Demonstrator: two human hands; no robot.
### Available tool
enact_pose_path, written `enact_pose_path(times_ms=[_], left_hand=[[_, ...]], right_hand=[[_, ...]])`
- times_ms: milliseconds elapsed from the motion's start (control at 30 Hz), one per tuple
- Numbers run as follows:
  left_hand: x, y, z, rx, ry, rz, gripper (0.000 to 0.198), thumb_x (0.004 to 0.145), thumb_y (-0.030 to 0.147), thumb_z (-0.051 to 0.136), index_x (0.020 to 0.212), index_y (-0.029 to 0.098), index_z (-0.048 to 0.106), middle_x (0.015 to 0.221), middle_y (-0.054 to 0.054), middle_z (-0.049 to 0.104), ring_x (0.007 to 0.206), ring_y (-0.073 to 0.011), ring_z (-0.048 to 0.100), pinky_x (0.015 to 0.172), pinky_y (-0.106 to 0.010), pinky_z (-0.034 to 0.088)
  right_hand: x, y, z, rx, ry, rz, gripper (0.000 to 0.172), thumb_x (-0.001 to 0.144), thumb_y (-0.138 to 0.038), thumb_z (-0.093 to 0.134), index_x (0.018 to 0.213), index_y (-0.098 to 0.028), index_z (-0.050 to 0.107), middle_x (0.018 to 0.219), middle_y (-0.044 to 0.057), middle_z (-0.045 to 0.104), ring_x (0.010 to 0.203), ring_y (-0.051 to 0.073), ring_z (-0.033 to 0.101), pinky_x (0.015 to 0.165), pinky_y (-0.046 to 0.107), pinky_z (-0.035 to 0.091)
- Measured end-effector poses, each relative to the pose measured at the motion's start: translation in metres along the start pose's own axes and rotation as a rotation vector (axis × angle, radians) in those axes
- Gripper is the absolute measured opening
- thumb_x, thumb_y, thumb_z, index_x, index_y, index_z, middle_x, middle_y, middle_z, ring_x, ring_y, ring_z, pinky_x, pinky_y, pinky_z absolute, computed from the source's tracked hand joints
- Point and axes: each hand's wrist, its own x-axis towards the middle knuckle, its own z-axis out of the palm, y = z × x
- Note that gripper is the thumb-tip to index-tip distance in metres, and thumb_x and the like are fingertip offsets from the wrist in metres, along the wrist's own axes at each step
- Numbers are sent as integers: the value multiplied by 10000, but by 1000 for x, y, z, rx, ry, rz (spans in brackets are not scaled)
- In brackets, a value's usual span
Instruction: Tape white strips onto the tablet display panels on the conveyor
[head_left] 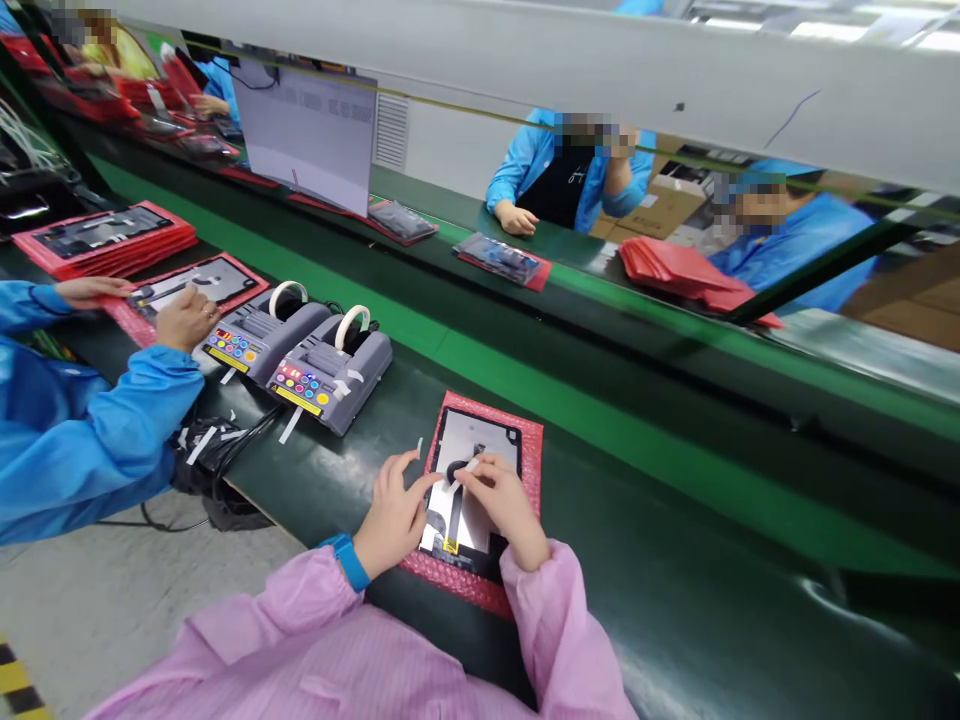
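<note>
A silver panel [480,440] with a black frame lies on a red bubble-wrap sheet [529,440] on the green belt in front of me. My left hand [394,515], in a pink sleeve with a blue wristband, rests fingertips on the panel's left side. My right hand [506,505] pinches a small white tape strip [466,470] over a dark cable loop on the panel. Another short tape strip sticks to my left fingertip.
Two grey tape dispensers [300,355] stand to the left. A co-worker in a blue coat [75,420] handles another panel on red wrap [195,285]. More panels, red sheets [686,275] and people in blue sit across the belt.
</note>
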Motion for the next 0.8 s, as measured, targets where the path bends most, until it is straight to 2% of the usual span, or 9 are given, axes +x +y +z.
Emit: enact_pose_path(times_ms=[200,600,667,700,800], left_hand=[[2,-1,6,130,-7,24,494,807,58,512,1242,277,602,1409,-93,371,1298,-325,325,1093,-580,312],[2,0,9,264,-114,92,536,894,240,562,1405,384,486,1456,-62,429,1303,-388,314,1072,-654,254],[2,0,9,264,-117,90,544,891,236,566,1408,384,483,1458,-59,438,1309,-393,314,1072,-656,252],[2,0,10,261,-117,90,543,889,234,570,1404,384,486,1455,-57,444,1311,-394,316,1073,-655,250],[2,0,10,242,-123,84,513,884,225,576,1370,378,520,1448,-56,451,1324,-397,317,1081,-658,235]], right_hand=[[8,1,14,-161,-34,-30,380,782,-526,664,561,-218,641,958,84,626,996,274,550,942,445,386],[9,3,15,-248,-12,-90,210,775,-411,711,669,-231,690,970,56,607,979,261,527,937,428,381],[9,2,15,-238,7,-112,161,769,-404,718,786,-244,722,1002,54,586,1001,260,532,950,425,387],[9,1,15,-229,29,-117,194,766,-402,721,887,-250,727,1034,56,570,1020,259,532,953,418,396],[13,-4,15,-238,152,-78,423,781,-415,700,1169,-256,645,1149,75,489,1083,256,523,956,395,418]])
